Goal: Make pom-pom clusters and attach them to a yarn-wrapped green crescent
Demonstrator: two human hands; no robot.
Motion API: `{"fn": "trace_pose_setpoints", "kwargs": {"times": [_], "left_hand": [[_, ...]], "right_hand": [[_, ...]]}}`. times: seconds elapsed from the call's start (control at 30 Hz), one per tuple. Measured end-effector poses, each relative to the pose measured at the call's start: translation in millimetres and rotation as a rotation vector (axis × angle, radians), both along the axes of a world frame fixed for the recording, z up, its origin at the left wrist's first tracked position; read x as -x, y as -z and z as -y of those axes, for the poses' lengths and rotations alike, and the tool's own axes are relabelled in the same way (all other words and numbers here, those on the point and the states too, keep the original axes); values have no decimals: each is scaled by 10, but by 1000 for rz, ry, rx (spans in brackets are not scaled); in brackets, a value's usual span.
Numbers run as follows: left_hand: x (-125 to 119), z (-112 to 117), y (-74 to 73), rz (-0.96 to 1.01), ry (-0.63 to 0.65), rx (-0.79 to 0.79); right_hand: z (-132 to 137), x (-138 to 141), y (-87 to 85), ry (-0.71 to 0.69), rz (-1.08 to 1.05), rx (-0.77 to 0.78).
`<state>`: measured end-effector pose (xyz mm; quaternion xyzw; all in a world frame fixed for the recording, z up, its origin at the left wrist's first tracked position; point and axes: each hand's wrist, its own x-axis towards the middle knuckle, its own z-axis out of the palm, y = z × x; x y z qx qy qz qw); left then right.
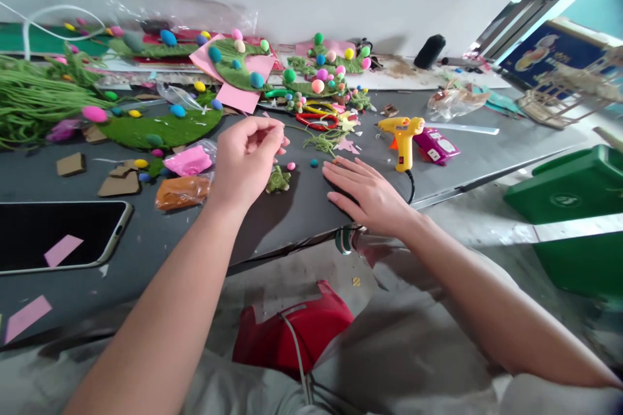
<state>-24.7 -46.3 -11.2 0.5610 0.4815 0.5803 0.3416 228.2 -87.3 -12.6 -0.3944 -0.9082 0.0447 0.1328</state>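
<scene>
My left hand hovers over the grey table with fingers curled in a pinch; a thin green strand seems to run from the fingertips toward a tuft of green yarn. Just beside this hand lies a small green yarn figure, with small pom-poms near it. My right hand lies flat on the table, fingers stretched out and holding nothing. A yellow glue gun stands just beyond the right hand.
A phone lies at the left. Bags of pink and orange material, cardboard scraps, green felt pieces with pom-poms, red scissors and green bins at the right surround the spot. A red stool stands below.
</scene>
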Motion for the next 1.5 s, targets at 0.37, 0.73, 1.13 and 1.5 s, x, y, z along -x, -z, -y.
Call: {"fn": "trace_pose_setpoints", "kwargs": {"times": [0.37, 0.73, 1.13, 1.5], "left_hand": [[-2, 9, -10, 2, -6, -11], [-24, 30, -53, 2, -13, 11], [-33, 42, -68, 9, -2, 24], [-40, 51, -87, -23, -7, 38]], "right_hand": [[48, 7, -45, -22, 30, -19], [33, 7, -26, -67, 45, -9], [39, 38, -17, -135, 58, 43], [116, 1, -13, -188, -312, 69]]}}
